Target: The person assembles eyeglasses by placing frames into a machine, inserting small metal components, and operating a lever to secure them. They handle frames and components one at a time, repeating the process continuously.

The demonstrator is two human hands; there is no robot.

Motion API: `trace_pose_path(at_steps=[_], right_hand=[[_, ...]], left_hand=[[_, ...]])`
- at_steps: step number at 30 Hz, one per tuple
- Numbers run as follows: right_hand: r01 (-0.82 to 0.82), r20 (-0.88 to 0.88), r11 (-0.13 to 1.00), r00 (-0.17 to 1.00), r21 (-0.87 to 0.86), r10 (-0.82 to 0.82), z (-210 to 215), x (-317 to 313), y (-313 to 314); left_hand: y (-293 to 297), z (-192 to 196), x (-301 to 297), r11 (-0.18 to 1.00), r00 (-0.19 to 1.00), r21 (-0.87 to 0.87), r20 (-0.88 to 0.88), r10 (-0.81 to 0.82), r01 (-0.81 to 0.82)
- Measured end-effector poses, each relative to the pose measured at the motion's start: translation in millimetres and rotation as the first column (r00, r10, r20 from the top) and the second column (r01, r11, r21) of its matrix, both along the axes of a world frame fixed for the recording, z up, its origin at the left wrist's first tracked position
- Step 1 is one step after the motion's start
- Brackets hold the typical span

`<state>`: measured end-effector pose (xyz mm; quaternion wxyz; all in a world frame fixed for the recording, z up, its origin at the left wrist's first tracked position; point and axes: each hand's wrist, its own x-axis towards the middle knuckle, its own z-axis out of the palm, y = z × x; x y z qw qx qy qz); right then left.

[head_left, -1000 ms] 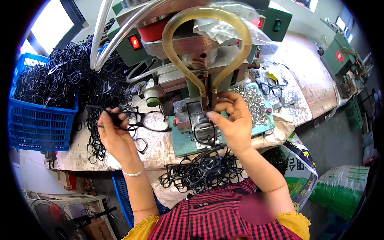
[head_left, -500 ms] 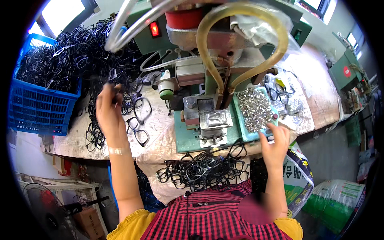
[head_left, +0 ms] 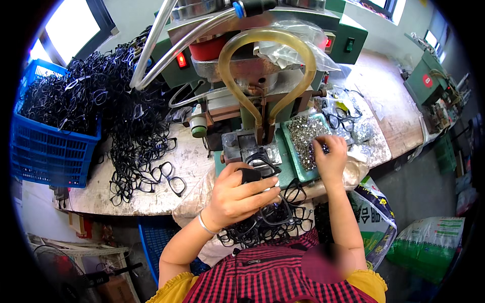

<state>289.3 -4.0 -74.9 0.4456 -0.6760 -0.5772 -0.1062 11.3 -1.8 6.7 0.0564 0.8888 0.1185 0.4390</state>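
Observation:
My left hand (head_left: 232,199) is closed around a black eyeglass frame (head_left: 273,165). One rim of that frame is over the metal fixture (head_left: 247,144) of a green bench machine, below its two upright electrodes. The hand hides part of the frame and the fixture. My right hand (head_left: 331,160) reaches into a turquoise tray (head_left: 309,176) of small shiny metal parts (head_left: 301,132). Its thumb and fingers are drawn together at the pile, and what they pinch is too small to make out. Several black eyeglass frames (head_left: 242,235) lie in a heap in front of me.
A large tangle of black frames (head_left: 65,96) fills a blue crate (head_left: 50,154) and spills over the table at left. A yellowish hose (head_left: 225,55) loops in front of the machine. More glasses (head_left: 339,121) lie right of the tray. Sacks (head_left: 427,242) stand at lower right.
My left hand has come from the frames at left to the fixture, now with an eyeglass frame in it. My right hand has moved from the tray's edge onto the metal parts.

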Motion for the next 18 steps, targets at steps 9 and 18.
trace_pose_path(at_steps=[9,18], right_hand=[[-0.043,-0.145,0.999,0.989,-0.014,0.040,-7.1,8.5,2.6],[-0.233,0.152,0.971,0.959,-0.047,0.237,-9.4,-2.3,18.3]], left_hand=[[4.6,2.4,-5.8,0.984,0.995,-0.150,0.011,-0.097,0.097],[-16.1,-22.3,1.6,0.986,0.984,-0.029,0.074,0.163,-0.161]])
